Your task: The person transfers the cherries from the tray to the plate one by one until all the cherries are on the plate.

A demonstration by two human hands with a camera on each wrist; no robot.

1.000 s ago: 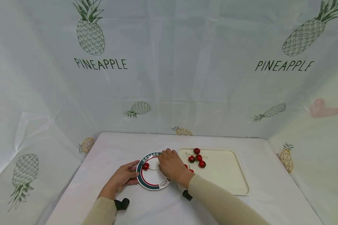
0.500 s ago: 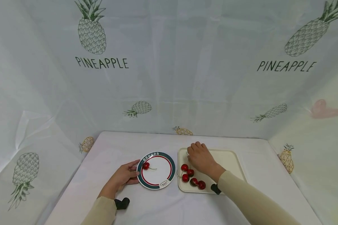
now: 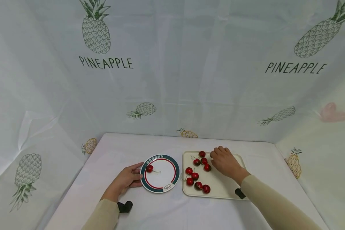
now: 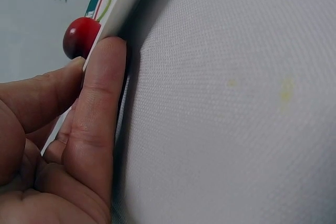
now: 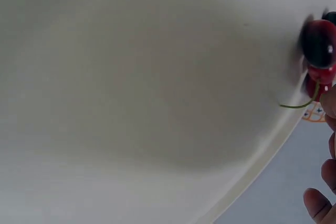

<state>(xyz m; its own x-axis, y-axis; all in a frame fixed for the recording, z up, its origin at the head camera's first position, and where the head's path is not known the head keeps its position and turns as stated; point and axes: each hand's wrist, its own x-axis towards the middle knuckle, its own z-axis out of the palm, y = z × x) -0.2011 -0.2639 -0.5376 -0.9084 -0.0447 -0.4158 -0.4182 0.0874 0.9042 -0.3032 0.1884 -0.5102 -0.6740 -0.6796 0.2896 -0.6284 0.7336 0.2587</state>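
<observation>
Here we are at the lower middle of the frame, where our left hand (image 3: 128, 177) has the plate (image 3: 167, 172) by its left edge, thumb on top and fingers underneath: a clear pinch on the rim, and the left wrist view bears it out up close. On that plate, at the upper left of its white middle, sits one cherry (image 3: 149, 168), its thin green stem trailing to the right.

Over to the right of the frame, and it's the cream tray (image 3: 218, 187), lying flat just beside the plate. Our right hand (image 3: 226, 162) is above its upper right part, fingers bent, fingertips right by the upper cluster of cherries (image 3: 207, 167). We count four there, near the tray's top edge, with five lower cherries (image 3: 189, 181) towards its lower left corner. Is the right hand gripping anything? We cannot tell: in the right wrist view the fingers are cut off at the right edge, one fingertip right up against a red cherry and its curving stem.

Under it all, the white tablecloth (image 3: 158, 210); behind, filling the upper frame, a pale curtain (image 3: 189, 80) with printed pineapples (image 3: 96, 35). Beige sleeves (image 3: 102, 214) come in from the bottom, left and right.
</observation>
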